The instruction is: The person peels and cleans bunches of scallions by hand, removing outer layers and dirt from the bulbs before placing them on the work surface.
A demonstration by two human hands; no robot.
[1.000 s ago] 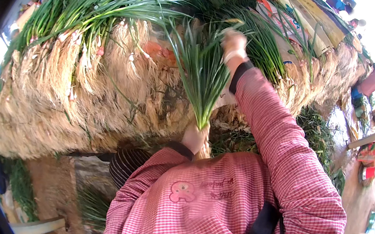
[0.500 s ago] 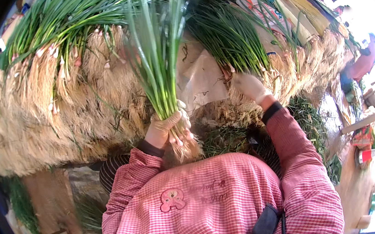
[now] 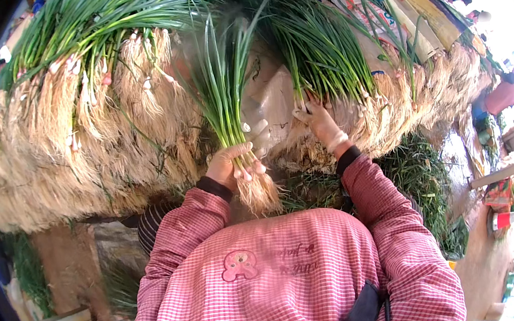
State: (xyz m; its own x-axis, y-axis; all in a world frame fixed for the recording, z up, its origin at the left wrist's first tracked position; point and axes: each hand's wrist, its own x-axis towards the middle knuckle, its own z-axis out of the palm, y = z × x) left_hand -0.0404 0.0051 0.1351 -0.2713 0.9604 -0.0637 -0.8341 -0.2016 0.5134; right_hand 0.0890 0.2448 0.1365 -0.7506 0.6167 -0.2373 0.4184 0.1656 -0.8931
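My left hand [image 3: 229, 163] holds a bunch of spring onions [image 3: 227, 110] upright, thumb across the stems and pale-gloved fingertips showing behind them. The white bulbs and shaggy, straw-coloured roots [image 3: 257, 192] hang below the grip. To the right, my right hand [image 3: 321, 124] reaches to the lower stems at the left side of a second heap of spring onions [image 3: 326, 51]. Its fingers are bent around the base of a stem or a few there; how many is hidden.
A larger heap of spring onions [image 3: 101, 19] lies at the far left, its dense roots [image 3: 81, 174] hanging over the near side. Plastic sheeting [image 3: 272, 98] shows between the heaps. Loose green leaves [image 3: 420, 173] lie lower right. A red-and-white cone [image 3: 506, 219] is at the far right.
My right hand has moved left along the right heap's root ends, and its fingers now close at a stem base. The left hand's bunch has shifted slightly right, with its fingers looser.
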